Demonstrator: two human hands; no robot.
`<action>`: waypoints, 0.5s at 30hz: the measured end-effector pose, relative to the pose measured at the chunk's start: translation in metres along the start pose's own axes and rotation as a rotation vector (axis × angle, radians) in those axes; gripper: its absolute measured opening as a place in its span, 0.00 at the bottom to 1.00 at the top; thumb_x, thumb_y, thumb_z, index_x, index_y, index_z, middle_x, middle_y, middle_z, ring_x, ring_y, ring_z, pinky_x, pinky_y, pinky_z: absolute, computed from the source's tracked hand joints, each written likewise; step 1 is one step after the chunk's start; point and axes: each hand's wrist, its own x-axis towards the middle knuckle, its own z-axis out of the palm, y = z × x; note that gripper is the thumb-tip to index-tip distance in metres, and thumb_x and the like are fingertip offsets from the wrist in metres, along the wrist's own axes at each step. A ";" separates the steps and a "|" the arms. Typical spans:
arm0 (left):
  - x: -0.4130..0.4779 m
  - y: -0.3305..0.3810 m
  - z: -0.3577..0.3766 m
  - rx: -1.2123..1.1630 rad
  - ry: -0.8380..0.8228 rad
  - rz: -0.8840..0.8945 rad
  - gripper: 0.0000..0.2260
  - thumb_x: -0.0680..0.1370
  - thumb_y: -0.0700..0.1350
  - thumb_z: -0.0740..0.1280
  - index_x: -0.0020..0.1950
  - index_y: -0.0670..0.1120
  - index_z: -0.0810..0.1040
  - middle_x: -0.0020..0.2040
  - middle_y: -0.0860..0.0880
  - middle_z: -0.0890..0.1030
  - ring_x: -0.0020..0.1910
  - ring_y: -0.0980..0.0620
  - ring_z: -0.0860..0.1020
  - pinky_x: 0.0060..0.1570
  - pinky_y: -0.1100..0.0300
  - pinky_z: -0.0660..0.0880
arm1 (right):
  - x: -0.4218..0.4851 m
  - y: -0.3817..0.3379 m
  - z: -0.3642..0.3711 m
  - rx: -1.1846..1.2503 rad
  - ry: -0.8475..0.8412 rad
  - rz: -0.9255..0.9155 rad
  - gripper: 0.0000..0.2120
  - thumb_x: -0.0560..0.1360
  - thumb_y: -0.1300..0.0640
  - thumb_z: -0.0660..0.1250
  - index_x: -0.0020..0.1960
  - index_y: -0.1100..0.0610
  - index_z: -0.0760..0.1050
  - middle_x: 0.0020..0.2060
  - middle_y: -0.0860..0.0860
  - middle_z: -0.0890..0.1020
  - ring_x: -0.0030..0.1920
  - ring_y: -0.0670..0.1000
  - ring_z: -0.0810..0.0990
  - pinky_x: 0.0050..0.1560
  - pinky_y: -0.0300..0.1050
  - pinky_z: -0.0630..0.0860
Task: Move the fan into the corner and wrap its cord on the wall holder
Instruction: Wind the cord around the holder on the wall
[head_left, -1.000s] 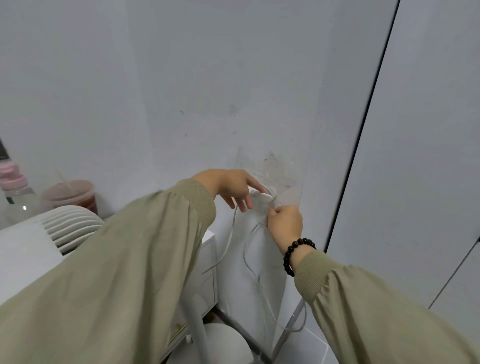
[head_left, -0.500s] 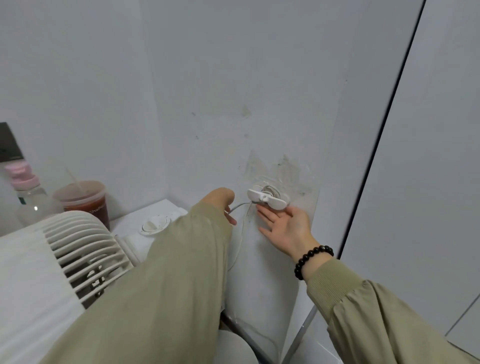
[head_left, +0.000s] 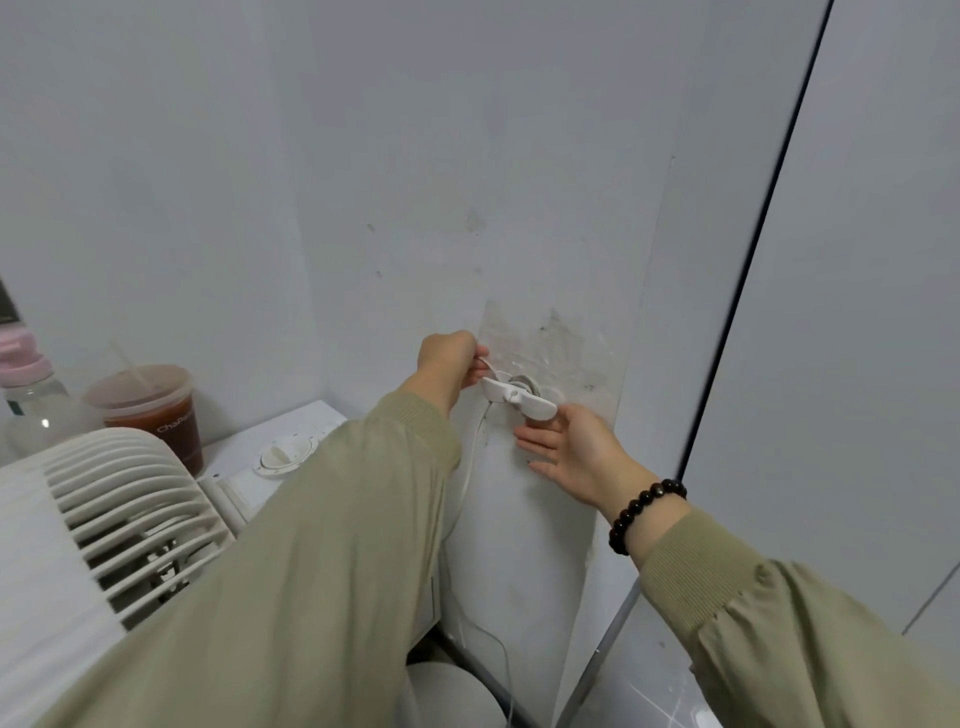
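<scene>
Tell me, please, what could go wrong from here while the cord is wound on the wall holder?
1. The left hand pinches the cord right at the wall holder, which sits on a stained, scuffed wall patch; a hard tug might pull it loose.
2. The right hand is open below the holder and grips nothing, so the wound loops could slip off.
3. The slack cord hangs toward the floor and might snag.
</scene>
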 end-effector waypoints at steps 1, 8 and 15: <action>-0.002 0.003 0.002 0.000 -0.018 0.029 0.10 0.75 0.33 0.60 0.34 0.39 0.75 0.20 0.46 0.76 0.20 0.53 0.73 0.23 0.66 0.72 | -0.003 -0.003 -0.001 -0.120 0.065 -0.048 0.16 0.79 0.57 0.51 0.55 0.63 0.74 0.52 0.60 0.79 0.52 0.55 0.78 0.54 0.47 0.72; -0.024 0.034 0.006 -0.048 -0.104 0.245 0.08 0.74 0.34 0.63 0.37 0.41 0.79 0.23 0.50 0.80 0.29 0.52 0.78 0.33 0.64 0.74 | -0.027 -0.019 -0.004 -1.198 0.427 -0.794 0.15 0.74 0.65 0.54 0.57 0.60 0.74 0.43 0.57 0.81 0.45 0.60 0.77 0.45 0.50 0.75; -0.046 0.059 -0.006 -0.085 -0.108 0.405 0.12 0.74 0.34 0.56 0.43 0.45 0.78 0.38 0.44 0.83 0.40 0.50 0.81 0.42 0.60 0.75 | -0.018 -0.025 0.000 -1.448 0.167 -0.594 0.14 0.73 0.63 0.55 0.52 0.55 0.76 0.39 0.53 0.78 0.42 0.58 0.77 0.36 0.45 0.70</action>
